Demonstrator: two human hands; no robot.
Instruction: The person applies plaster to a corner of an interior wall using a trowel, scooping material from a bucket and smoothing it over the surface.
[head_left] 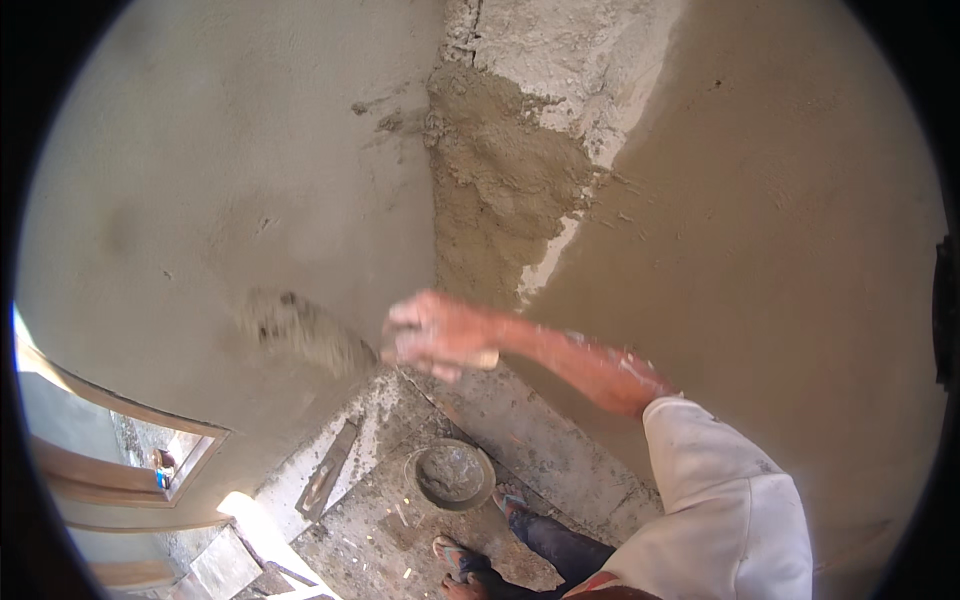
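Note:
My right hand (437, 335) is closed on the handle of a trowel (488, 357), blurred by motion in front of the left wall. The blade carries a smeared load of grey mortar (310, 330). Rough wet mortar (500, 170) covers part of the corner above my hand, beside a pale bare strip (545, 255). Below, a round pan (478, 457) with mortar inside rests on the dusty ledge or floor near my sandalled feet. My left hand is not in view.
Smoothed plaster covers the left wall (180, 180) and the right wall (760, 270). A long flat tool (330, 465) lies left of the pan. At lower left are a framed opening (200, 440) and loose boards (225, 560).

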